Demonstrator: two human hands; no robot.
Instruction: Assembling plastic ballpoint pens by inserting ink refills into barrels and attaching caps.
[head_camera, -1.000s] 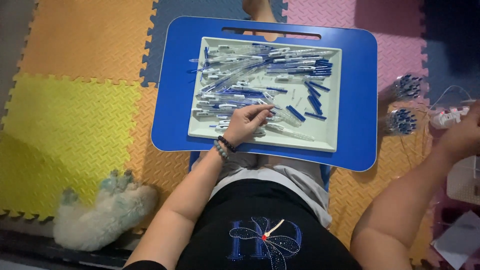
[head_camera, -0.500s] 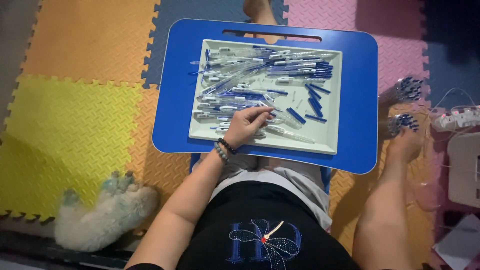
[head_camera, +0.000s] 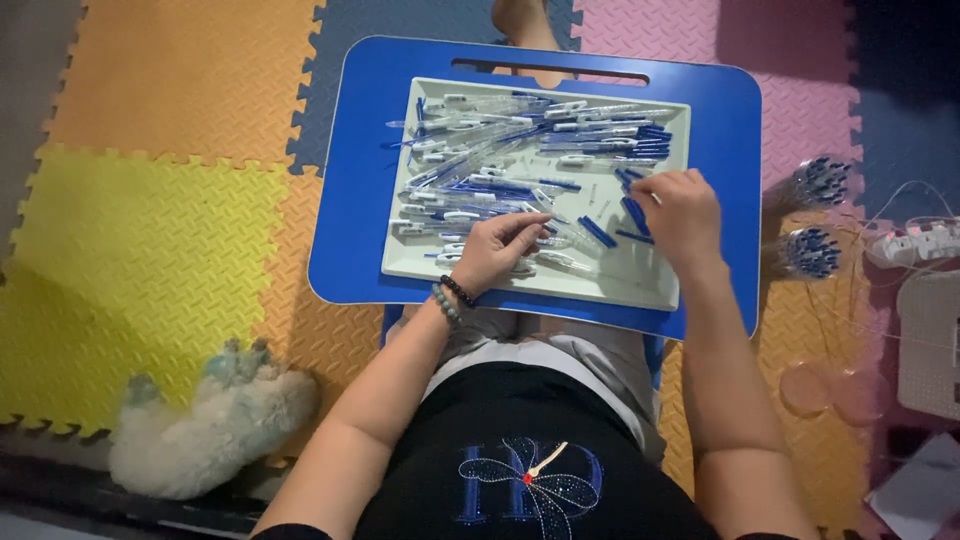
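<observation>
A pale tray (head_camera: 640, 288) lies on a blue lap table (head_camera: 350, 200) across my legs. It holds several clear pen barrels (head_camera: 470, 190), with blue pen caps (head_camera: 600, 232) and blue refills (head_camera: 610, 140) among them. My left hand (head_camera: 492, 252) rests on the tray's near left part, its fingertips pinched on a clear pen barrel. My right hand (head_camera: 682, 215) lies over the tray's right side with its fingers curled down onto the loose blue caps. Whether it grips one is hidden.
Two bundles of assembled pens (head_camera: 818, 182) (head_camera: 805, 250) lie on the foam mat to the right of the table. Beyond them are a white power strip (head_camera: 920, 242) and thin cables. A fluffy plush toy (head_camera: 205, 435) lies at the lower left. A bare foot (head_camera: 520, 18) shows behind the table.
My right hand has come in from the far right, beside the pen bundles, and now sits on the tray over the blue caps. My left hand has stayed in place.
</observation>
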